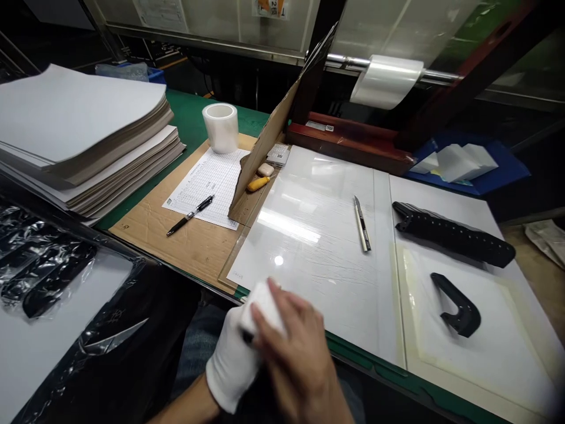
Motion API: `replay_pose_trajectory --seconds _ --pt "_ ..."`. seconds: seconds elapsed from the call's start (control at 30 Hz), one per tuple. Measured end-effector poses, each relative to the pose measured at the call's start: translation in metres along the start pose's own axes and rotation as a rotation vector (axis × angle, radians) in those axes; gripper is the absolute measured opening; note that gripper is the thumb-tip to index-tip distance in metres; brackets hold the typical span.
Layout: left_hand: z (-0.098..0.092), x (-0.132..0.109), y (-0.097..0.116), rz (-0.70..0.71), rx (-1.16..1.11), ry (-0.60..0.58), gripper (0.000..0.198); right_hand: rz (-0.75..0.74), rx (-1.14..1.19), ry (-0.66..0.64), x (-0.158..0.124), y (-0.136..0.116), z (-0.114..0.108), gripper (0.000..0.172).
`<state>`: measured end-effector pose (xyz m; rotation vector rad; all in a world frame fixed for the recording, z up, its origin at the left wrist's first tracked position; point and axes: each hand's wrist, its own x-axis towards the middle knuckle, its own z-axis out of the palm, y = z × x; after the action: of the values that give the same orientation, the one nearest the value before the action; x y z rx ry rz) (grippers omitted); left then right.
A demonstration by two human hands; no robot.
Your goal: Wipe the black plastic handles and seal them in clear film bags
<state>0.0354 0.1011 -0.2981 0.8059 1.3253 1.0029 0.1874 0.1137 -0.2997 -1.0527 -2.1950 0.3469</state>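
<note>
My left hand (232, 365), in a white glove, and my bare right hand (295, 353) together hold a white foam block (265, 307), slightly blurred, with a small dark item at its lower edge. Both are just over the front edge of a glossy white sheet (309, 247). On that sheet lies a slim craft knife (362, 224). Further right, a long black perforated strip (452, 232) and a black hook-shaped piece (457, 306) rest on white backing, beyond my hands' reach.
To the left stand tall stacks of pale sheets (75, 118) and black parts in clear plastic (44, 265). A printed form (207, 188) with a pen (189, 216), a film roll (219, 126) and an upright cardboard piece (265, 147) occupy the far bench.
</note>
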Motion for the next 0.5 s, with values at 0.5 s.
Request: replay_pose_trajectory --seconds 0.5 --pt "-0.011 -0.010 -0.006 0.243 0.219 0.110 0.040 0.318 0.205 0.001 0.035 0.009 0.007 0.042"
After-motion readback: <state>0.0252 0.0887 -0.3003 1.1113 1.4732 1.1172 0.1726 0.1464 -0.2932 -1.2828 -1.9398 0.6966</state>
